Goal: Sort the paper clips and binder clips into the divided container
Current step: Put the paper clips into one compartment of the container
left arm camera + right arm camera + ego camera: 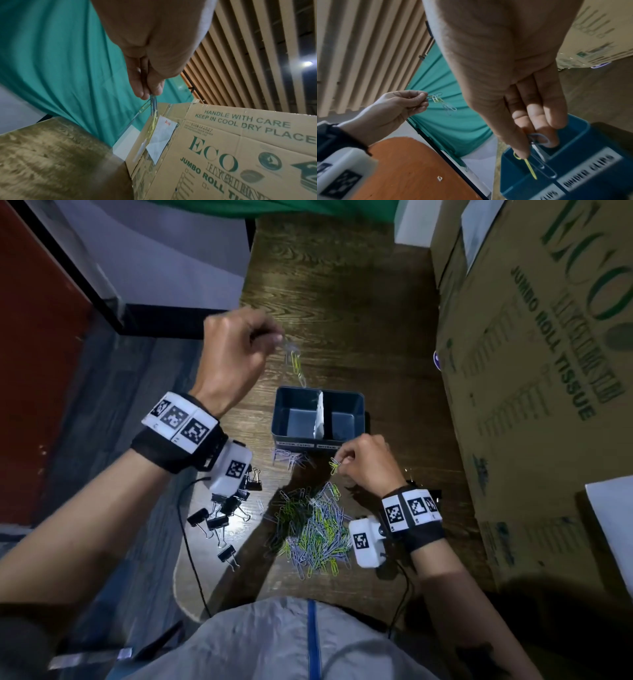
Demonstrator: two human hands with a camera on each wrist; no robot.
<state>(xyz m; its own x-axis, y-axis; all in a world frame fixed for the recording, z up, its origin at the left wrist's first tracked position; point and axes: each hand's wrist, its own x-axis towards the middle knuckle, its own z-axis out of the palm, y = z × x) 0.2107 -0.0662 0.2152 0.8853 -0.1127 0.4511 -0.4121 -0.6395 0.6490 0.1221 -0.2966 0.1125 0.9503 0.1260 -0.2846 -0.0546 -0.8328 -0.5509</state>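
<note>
Down the right of the head view, a big cardboard box (pixel 534 378) printed with green lettering; beside it, filling the middle, a dark wood-grain table (pixel 346 302). At centre frame, a blue divided container (pixel 318 414) with a white partition (both compartments look bare, two labels on the near wall, unreadable). Below centre, a loose pile of paper clips (pixel 315 529), yellow-green, lilac and dark; left of it, a scatter of black binder clips (pixel 222 508). Upper left of centre, left hand (pixel 236 354) raised above the table, thumb and fingers pinched together on a dangling chain of clips (pixel 295 361), its lower end hanging near the container's far rim. Just below the container's near wall, right hand (pixel 366 463) with fingertips clamped on a few clips (pixel 334 465), one yellow-green.
</note>
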